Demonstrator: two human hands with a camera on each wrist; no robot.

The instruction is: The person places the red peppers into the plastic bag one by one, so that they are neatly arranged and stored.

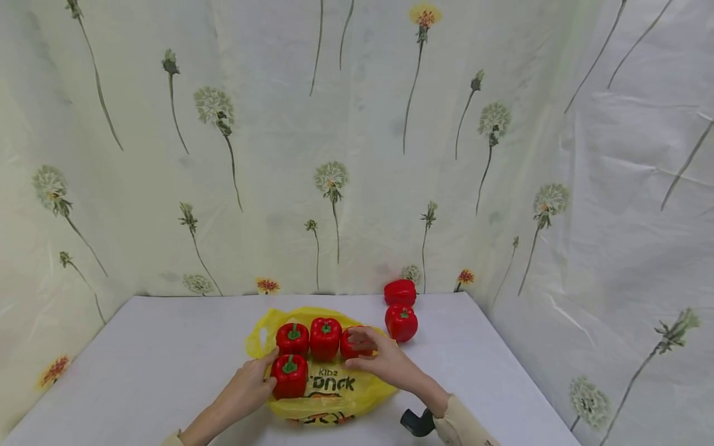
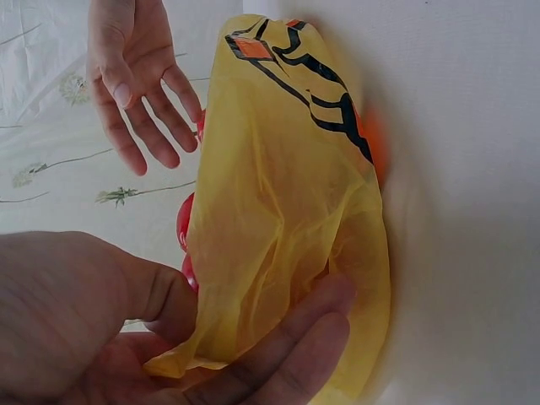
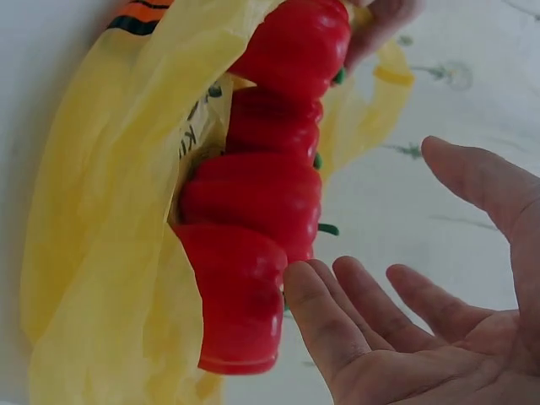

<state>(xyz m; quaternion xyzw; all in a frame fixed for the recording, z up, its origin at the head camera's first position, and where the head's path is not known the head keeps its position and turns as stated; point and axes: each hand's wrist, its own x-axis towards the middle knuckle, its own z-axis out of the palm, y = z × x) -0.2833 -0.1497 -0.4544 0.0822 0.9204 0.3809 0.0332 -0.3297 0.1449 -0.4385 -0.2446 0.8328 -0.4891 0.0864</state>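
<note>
I judge this as bagging, my left hand (image 1: 250,379) pinching the yellow bag (image 1: 365,399), right hand (image 1: 386,360) spread wide at its four peppers (image 1: 326,341); next I'd reach for two more peppers (image 1: 401,323) (near the table's (image 1: 184,347) far right corner).

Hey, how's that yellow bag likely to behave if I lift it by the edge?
The yellow bag will probably sag and fold: its film creases beside the left hand. It's likely light itself, since it looks thin and translucent. The four red peppers it surrounds look loose, so they may shift or topple.
</note>
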